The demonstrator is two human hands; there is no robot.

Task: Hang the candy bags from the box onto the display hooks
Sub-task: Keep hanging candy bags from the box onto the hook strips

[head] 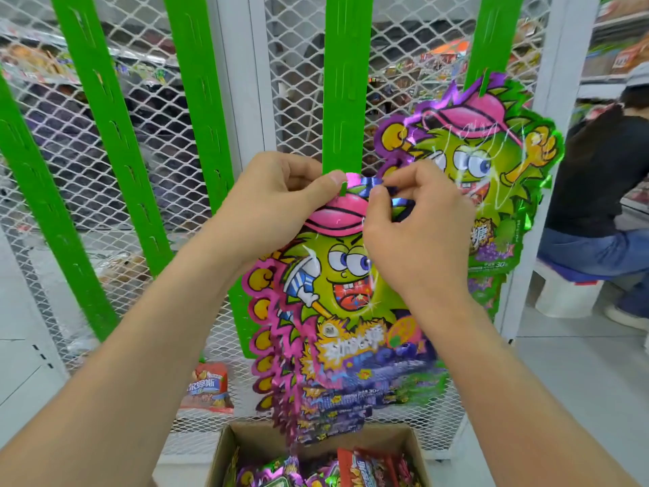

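A pink-edged candy bag (337, 297) with a green cartoon face hangs in front of the middle green hanging strip (346, 82), with several like bags stacked below it. My left hand (277, 202) pinches the bag's top left corner by a small green tab. My right hand (418, 223) pinches the top right corner. Green-edged candy bags (491, 170) hang on the right green strip (490, 40). The open cardboard box (224, 455) at the bottom holds more bags.
Two more green strips (105, 110) hang bare at the left on the white wire mesh rack (281, 65). A red snack packet (209, 388) lies behind the mesh on the floor. At the right a person (604, 177) sits on a white stool (562, 297).
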